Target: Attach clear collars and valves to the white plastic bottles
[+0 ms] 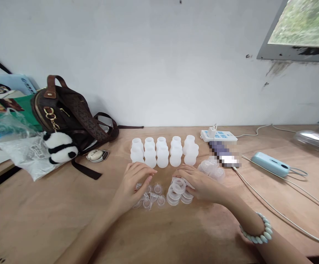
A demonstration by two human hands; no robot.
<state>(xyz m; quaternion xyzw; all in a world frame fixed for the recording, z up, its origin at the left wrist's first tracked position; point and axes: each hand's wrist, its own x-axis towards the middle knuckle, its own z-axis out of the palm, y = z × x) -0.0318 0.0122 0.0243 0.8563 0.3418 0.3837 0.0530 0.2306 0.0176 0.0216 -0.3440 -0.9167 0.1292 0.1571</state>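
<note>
Taking the pile of milky, translucent plastic rings [177, 193] as the clock's centre, the right hand [191, 179] comes in from four o'clock and lies over the pile's upper right side, touching it. Its fingers are bent together over the rings; I cannot tell whether they are clamped on one. The rings are flat and round with wide open centres, overlapping in uneven stacks, the topmost tilted.

At nine o'clock lie small clear plastic pieces [157, 189], with round, disc-like ends, scattered loosely. The left hand [137, 183] hovers above their far left part, hiding some; its thumb and forefinger tips are slightly apart.

Near eleven o'clock, milky-white plastic bottles [162, 157] with bulging, waisted sides stand upright in two rows of five, close together; the back row shows open round mouths. At two o'clock, just beyond the right hand, is a heap of clear, rounded plastic pieces [211, 169], with a phone [222, 154], pixelated, just past it. Everything rests on a brown wooden table [93, 205].
</note>
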